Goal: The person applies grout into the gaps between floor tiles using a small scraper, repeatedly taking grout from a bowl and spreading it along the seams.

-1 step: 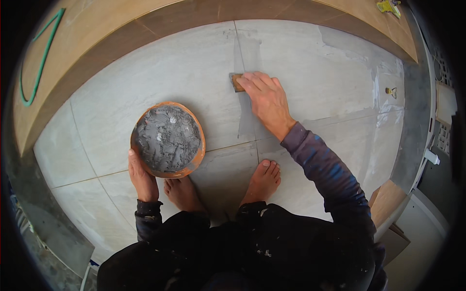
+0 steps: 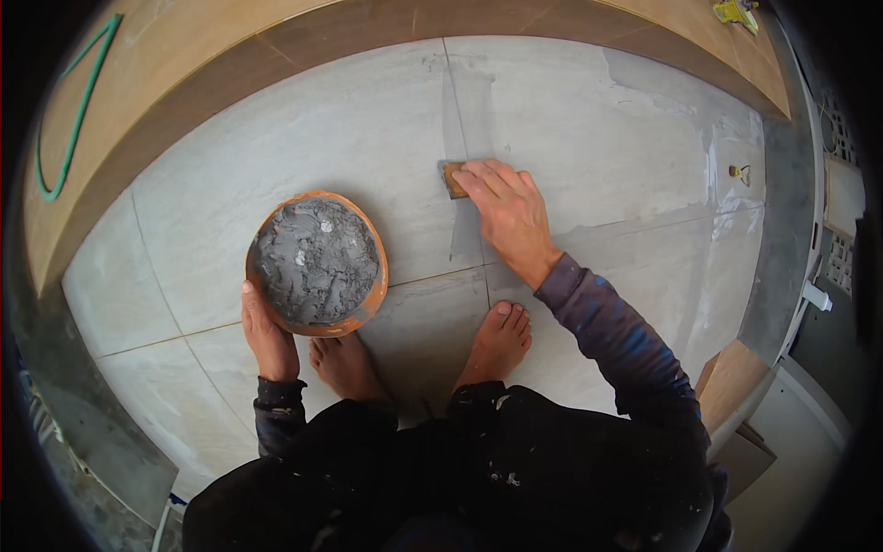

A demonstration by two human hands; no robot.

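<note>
My left hand (image 2: 268, 336) grips the lower left side of an orange bowl (image 2: 375, 293), its fingers hidden underneath. Thick grey grout (image 2: 317, 262) with a few white lumps fills the bowl. Over the pale floor tiles (image 2: 303, 138), my right hand (image 2: 512, 213) is closed on a small flat brown grout spreader (image 2: 453, 180) with grey paste on its edges. The spreader rests at a tile joint (image 2: 452, 87), where a wet grey smear runs along both sides. Part of the spreader is covered by my fingers.
My bare feet (image 2: 498, 342) stand on the tiles below the bowl. A putty knife (image 2: 740, 174) lies at the right, near wet streaks. A brown step (image 2: 303, 57) curves along the far side, bearing a green hose (image 2: 85, 110) and a yellow item (image 2: 736, 12).
My right hand has drawn the spreader a short way toward me along the joint. The bowl and my left hand are practically unmoved.
</note>
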